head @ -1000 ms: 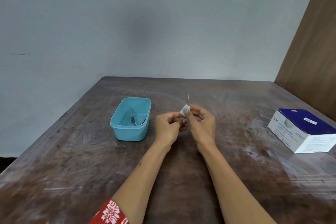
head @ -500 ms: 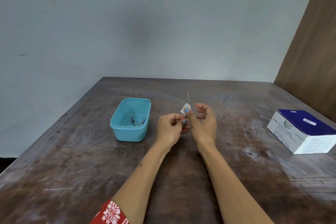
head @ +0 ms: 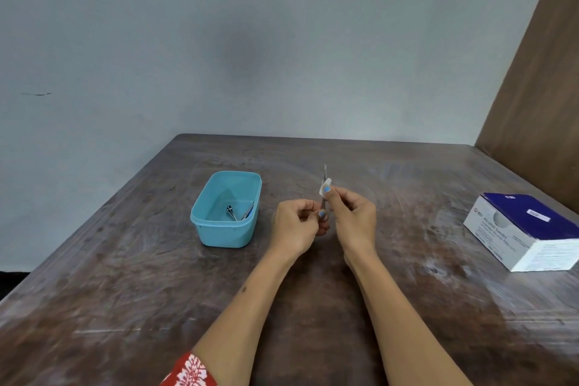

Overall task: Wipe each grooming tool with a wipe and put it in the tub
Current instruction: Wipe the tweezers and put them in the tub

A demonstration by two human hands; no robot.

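Both hands [head: 326, 222] on upright tool [head: 324, 173]

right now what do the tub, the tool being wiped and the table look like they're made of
Tub: plastic by its look, smooth uniform turquoise with a moulded rim.
Tool: probably metal, a thin grey sliver with a dull shine, too small to say more.
Table: seems dark brown wood or laminate, worn, with pale scuffed streaks.
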